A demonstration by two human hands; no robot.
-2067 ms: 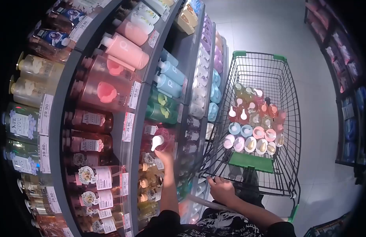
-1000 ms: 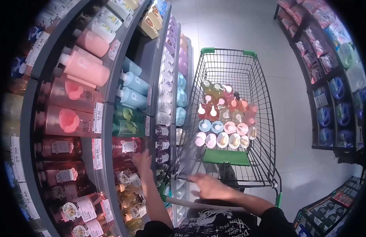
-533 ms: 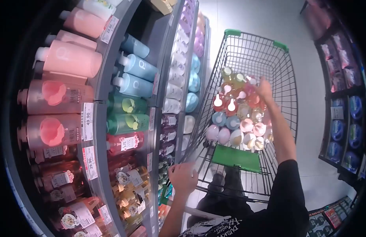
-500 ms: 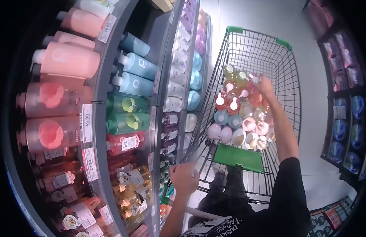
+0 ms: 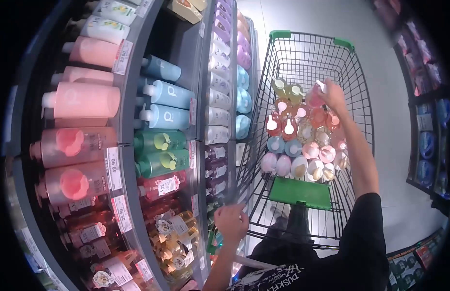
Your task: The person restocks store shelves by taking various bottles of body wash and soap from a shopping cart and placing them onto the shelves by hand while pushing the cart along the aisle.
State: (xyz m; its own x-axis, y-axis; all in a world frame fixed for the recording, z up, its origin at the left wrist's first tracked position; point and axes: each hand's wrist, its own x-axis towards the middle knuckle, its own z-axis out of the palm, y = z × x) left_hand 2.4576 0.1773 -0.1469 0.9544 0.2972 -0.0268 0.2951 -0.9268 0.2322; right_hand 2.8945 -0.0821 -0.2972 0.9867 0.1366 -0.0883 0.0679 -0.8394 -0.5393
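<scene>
Right hand point(image 5: 334, 96) grips pink bottle point(image 5: 314, 97), cart point(image 5: 301, 194) open beyond | left hand point(image 5: 232, 222) curled, hold unclear, near shelf edge point(image 5: 199, 169)

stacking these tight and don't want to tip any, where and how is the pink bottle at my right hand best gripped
Probably by the neck, just under the white pump, coming from above. The pink bottle has its pump end up, and the yellow-green bottle and orange bottle crowd its body.
</scene>
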